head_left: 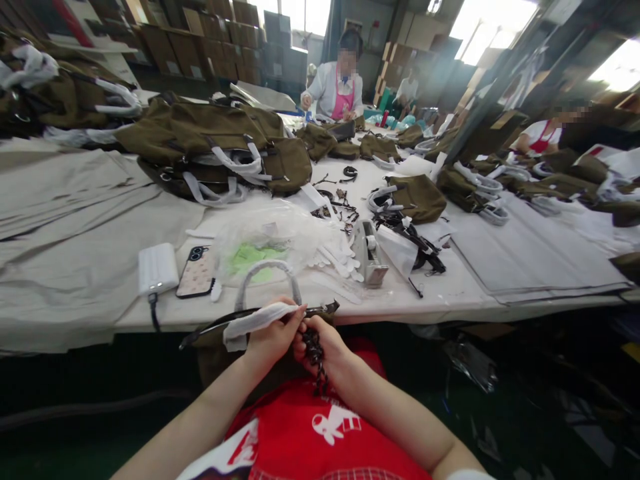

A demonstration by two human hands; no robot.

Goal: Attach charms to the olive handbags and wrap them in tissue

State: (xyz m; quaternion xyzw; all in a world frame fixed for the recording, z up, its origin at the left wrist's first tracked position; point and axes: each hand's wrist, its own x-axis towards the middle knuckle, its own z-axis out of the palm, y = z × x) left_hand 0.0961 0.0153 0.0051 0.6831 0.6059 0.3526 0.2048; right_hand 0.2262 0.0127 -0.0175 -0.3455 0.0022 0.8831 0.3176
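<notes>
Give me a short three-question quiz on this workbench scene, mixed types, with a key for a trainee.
1. What does the right hand hold?
a) a roll of red tape
b) a dark braided cord
c) a pair of blue scissors

2. True or false: the phone lies on the table with its camera side up.

3. Fill in the missing word: the white block beside the phone has a dark ____ at its near end.

Key: 1 b; 2 true; 3 cable
</notes>
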